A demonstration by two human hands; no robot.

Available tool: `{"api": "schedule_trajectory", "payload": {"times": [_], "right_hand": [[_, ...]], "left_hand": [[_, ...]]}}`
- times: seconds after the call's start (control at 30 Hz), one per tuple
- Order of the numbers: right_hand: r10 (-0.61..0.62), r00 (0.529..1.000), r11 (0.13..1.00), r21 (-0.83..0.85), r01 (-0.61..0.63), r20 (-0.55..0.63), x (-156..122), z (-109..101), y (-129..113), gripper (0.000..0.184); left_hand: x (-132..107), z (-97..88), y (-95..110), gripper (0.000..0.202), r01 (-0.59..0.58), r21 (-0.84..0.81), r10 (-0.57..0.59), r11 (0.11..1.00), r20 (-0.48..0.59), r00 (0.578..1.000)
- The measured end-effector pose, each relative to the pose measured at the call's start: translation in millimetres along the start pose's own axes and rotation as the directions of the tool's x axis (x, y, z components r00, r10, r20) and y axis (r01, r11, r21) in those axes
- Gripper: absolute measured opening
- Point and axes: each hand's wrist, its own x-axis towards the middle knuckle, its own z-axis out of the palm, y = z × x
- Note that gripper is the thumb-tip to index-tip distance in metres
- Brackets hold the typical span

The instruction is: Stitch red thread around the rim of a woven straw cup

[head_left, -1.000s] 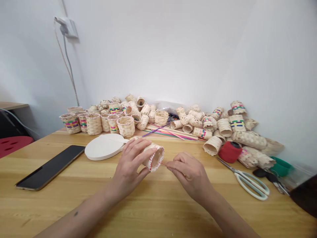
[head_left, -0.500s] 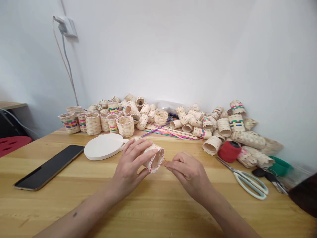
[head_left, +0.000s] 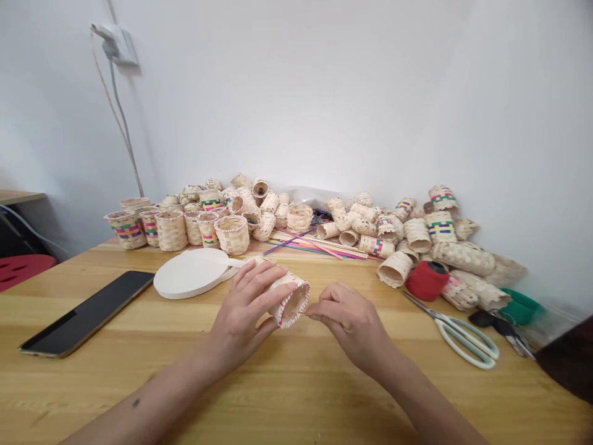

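the left hand [head_left: 241, 312] curls its fingers around a small woven basket [head_left: 293, 306] to hold it steady, while the right hand [head_left: 347, 321] pinches its fingers together just beside it, holding something too small to tell.

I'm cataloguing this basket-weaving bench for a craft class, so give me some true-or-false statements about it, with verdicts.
1. The left hand holds a small woven basket with a red-stitched rim. True.
2. The right hand grips scissors. False: the white-handled scissors lie on the table, away from it.
3. A red thread spool sits beside the pile of baskets. True.
4. A phone lies right of the hands. False: the dark-screened phone lies left of them.
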Motion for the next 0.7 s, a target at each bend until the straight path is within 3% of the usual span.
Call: {"api": "schedule_trajectory", "payload": {"times": [0.17, 0.33, 0.57, 0.7], "right_hand": [[0.113, 0.993, 0.973, 0.201, -0.114, 0.016, 0, 3, -1, 0.015], [0.208, 0.976, 0.922, 0.318, -0.220, 0.072, 1, 4, -4, 0.016], [0.288, 0.948, 0.850, 0.419, -0.319, 0.138, 2, 7, -9, 0.015], [0.433, 0.886, 0.760, 0.461, -0.458, 0.166, 4, 7, -11, 0.006]], "left_hand": [[-1, 1.1, 0, 0.054, 0.028, -0.055, -0.029, 0.998, -0.011, 1.000], [-2, 2.8, -1, 0.055, 0.099, -0.129, -0.102, 0.987, -0.021, 0.995], [-4, 6.1, -3, 0.056, 0.100, -0.184, -0.101, 0.978, 0.006, 0.995], [-6, 8.3, -4, 0.056, 0.108, -0.188, -0.106, 0.976, 0.025, 0.994]]}}
